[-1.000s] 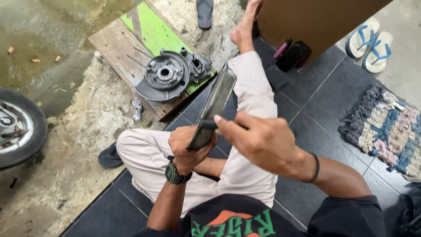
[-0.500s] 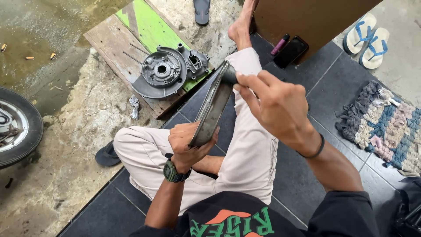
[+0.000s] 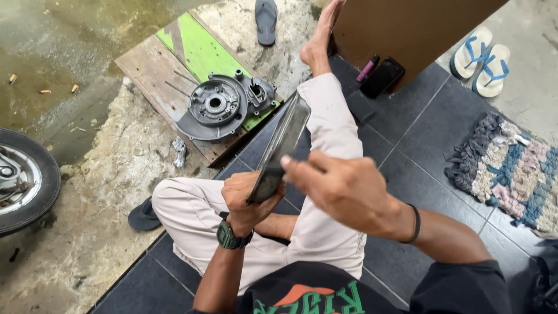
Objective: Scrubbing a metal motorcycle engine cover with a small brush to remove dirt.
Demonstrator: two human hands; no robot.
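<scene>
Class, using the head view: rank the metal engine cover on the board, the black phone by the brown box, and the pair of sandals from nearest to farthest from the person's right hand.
From the right hand:
1. Black phone, ahead, beside the brown box.
2. Engine cover, ahead and left, on the wooden board; close to the phone's distance, a narrow call.
3. Sandals, far right, plainly farthest.

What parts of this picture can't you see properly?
- Long dark part, head view: its lower end sits inside the left hand, and the right hand covers what the fingertips touch.
- Wheel: cut off by the left edge.
- Phone: partly under the brown board.
- Engine cover: small bolts too tiny to tell.
</scene>
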